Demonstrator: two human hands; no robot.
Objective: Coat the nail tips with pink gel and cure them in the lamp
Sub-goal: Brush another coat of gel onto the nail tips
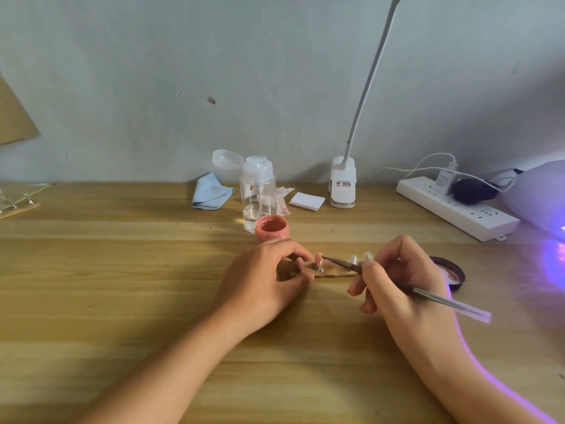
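Brushing pink onto a nail tip (318, 257), mid-frame
Right hand (400, 280) is pinching the brush (434, 298), left hand (263, 280) is gripping the holder strip (334, 273).

Soft, even light fills the scene, moderately bright, and the wall (275, 71) reads pale grey. Violet glow spills from the curing lamp (541, 194) at the table's (107, 270) right edge, pooling on the wood and rimming the right forearm (452, 362). Shadows under the hands are faint. The whole picture is slightly soft, and the brush's (452, 304) clear end is smeared.
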